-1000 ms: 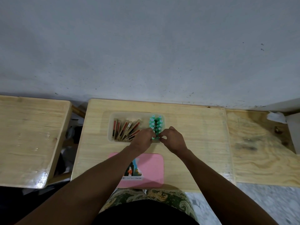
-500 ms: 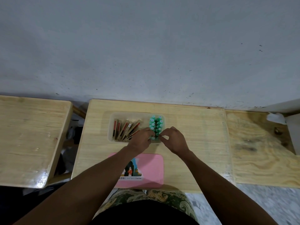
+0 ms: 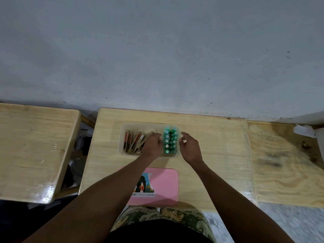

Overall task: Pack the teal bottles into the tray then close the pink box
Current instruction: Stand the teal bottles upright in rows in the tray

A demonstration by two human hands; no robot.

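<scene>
Several teal bottles (image 3: 169,139) stand upright in two rows at the right end of a clear plastic tray (image 3: 122,130) on the wooden table. My left hand (image 3: 152,144) rests inside the tray, touching the left side of the bottle rows. My right hand (image 3: 189,146) hovers at the rows' right side with fingers spread, holding nothing. The pink box lid (image 3: 163,185) lies flat near the table's front edge, partly hidden under my left forearm.
Several brown and red flat packets (image 3: 134,141) lean in the tray's left half. A second wooden table (image 3: 33,148) stands to the left across a gap, a plywood surface (image 3: 284,162) to the right. A grey wall rises behind.
Both hands have moved from the near end of the bottle rows and spread to either side. The right hand's fingers have come apart.
</scene>
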